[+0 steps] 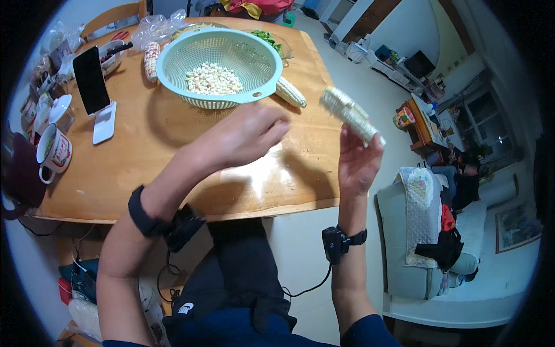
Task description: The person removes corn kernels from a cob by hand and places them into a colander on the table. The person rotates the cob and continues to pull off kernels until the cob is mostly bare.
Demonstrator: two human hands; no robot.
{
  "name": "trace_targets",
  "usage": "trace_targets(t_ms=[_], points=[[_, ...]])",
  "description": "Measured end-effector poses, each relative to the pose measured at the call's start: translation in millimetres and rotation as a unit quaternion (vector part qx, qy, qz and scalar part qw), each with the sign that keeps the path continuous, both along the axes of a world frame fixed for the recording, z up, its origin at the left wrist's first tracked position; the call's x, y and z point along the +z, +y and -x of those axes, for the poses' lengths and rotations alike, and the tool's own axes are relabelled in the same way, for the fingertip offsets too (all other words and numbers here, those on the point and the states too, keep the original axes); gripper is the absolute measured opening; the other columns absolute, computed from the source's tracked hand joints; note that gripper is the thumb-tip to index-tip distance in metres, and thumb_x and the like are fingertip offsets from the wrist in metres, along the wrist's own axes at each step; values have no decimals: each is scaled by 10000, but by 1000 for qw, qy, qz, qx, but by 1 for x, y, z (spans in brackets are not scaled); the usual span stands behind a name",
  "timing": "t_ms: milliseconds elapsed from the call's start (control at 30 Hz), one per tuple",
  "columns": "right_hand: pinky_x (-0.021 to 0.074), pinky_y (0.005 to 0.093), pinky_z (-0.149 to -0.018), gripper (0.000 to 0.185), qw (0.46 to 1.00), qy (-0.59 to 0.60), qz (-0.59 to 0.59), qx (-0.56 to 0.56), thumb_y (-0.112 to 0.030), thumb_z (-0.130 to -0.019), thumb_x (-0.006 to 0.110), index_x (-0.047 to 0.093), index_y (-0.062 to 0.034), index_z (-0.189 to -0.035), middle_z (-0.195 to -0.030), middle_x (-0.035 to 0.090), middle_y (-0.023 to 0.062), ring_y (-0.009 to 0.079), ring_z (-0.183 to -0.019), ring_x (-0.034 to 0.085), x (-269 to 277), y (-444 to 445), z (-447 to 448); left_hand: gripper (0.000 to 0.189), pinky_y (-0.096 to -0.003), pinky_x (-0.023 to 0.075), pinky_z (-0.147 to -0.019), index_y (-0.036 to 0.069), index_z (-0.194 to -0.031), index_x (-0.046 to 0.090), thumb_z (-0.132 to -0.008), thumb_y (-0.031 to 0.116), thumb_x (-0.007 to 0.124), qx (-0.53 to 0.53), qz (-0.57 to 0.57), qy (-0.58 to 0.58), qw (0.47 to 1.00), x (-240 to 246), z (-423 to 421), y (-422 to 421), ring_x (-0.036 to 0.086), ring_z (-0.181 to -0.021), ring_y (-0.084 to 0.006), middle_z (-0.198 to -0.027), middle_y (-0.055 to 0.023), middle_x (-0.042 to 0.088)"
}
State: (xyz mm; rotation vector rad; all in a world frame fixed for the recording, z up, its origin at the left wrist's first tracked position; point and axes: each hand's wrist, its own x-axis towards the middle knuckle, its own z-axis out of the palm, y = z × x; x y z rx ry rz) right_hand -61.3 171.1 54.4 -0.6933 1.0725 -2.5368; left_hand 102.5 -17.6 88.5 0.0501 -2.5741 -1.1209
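My right hand point(360, 162) grips a pale corn cob point(350, 113) near its lower end and holds it up past the table's right side; part of the cob looks stripped of kernels. My left hand point(259, 132) is curled over the table, just below the basket; whether loose kernels are inside the fingers is hidden. A light green plastic colander point(167, 69) stands at the table's far side with loose white corn kernels point(213, 80) in it. Beside its right rim lies a white ear of corn point(290, 92); a red-and-white ear point(151, 61) lies at its left.
On the wooden table point(130, 173) a phone point(91, 80) leans on a white stand point(104, 122), with an enamel mug point(54, 147) and jars at the left. A bowl point(112, 60), plastic bags point(158, 28) and leafy greens point(266, 39) lie farther back. A person point(466, 182) is by the sofa.
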Motion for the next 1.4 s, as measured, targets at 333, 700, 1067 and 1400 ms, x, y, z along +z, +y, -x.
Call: trace_targets(t_ms=[333, 700, 1067, 1400], points=[[429, 431, -1004, 443, 985, 94, -117, 84, -286, -836, 571, 390, -35, -1154, -1170, 502, 175, 313, -1099, 547, 17, -10, -40, 516, -185, 401, -410, -16, -1094, 504, -840, 401, 670, -68, -557, 53, 826, -22, 73, 20, 486, -531, -43, -823, -59, 560], [456, 219, -445, 543, 926, 30, -302, 226, -506, -967, 344, 456, -29, -1202, -847, 592, 79, 109, -601, 560, 14, -62, 56, 338, -198, 468, -505, -56, -1212, 475, -893, 42, 523, -33, -607, 64, 791, -73, 98, 12, 545, -593, -74, -845, -72, 597], [547, 258, -527, 700, 878, 70, -328, 341, -304, -791, 678, 272, -122, -1331, -1035, 540, 104, 144, -738, 585, -1, -76, 88, 412, -190, 446, -479, -22, -1234, 445, -920, 210, 575, 0, -640, 44, 767, -83, 106, 3, 525, -588, -59, -864, -49, 567], [516, 235, -470, 410, 836, 100, -406, 356, -498, -963, 356, 325, -114, -1104, -887, 562, 62, 107, -605, 580, -10, -72, 82, 243, -208, 498, -539, -15, -1063, 554, -905, 168, 578, 19, -613, 35, 789, -76, 100, 7, 562, -604, -78, -715, -33, 580]])
